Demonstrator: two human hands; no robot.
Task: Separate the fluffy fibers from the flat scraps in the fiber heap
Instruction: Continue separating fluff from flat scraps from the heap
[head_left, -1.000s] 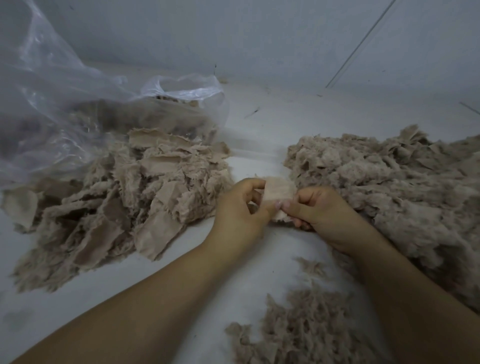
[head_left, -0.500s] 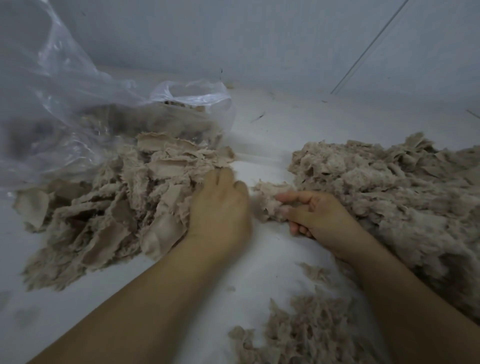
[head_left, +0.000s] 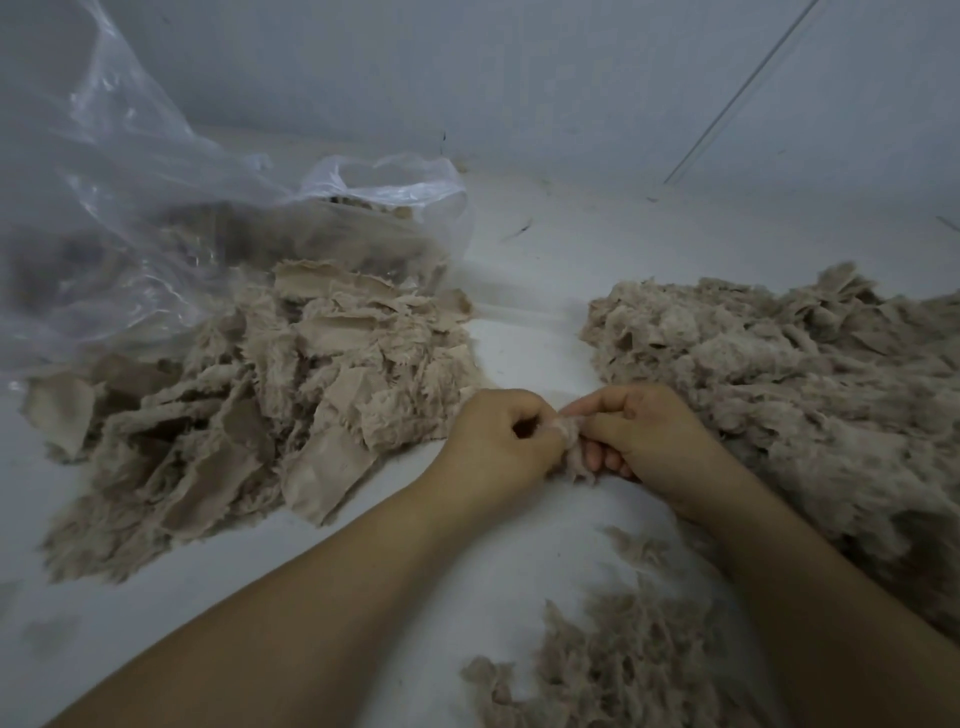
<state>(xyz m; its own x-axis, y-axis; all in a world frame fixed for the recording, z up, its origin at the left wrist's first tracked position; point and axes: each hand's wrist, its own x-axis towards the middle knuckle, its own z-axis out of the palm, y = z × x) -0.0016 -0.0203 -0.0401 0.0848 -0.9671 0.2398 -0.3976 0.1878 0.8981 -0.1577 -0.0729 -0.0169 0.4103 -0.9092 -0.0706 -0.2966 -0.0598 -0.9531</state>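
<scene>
Head view. Setting: pale worktop (head_left: 519, 291) meeting a grey wall; dim light.

Item 1: left hand (head_left: 498, 441) and right hand (head_left: 644, 441), knuckles nearly touching at centre. Fingers of both are curled in, pinching one small tuft (head_left: 569, 449) between them, just above the worktop.

Item 2: scrap pile (head_left: 270, 405), left of the hands: flat backing pieces with frayed edges.

Item 3: fiber heap (head_left: 789, 384), right, just beyond the right hand.

Item 4: loose fluff (head_left: 613, 670), near edge, between the forearms.

Step in hand, as judged: pulling fluff off a single piece. Next move likely calls for opposed pulling, then fluff dropped near, backing set left.

Other: clear bag (head_left: 156, 208) behind the scrap pile, mouth open, holding more brown material. Nothing lies between the hands and either pile; the scrap pile's edge sits close beside the left hand.
</scene>
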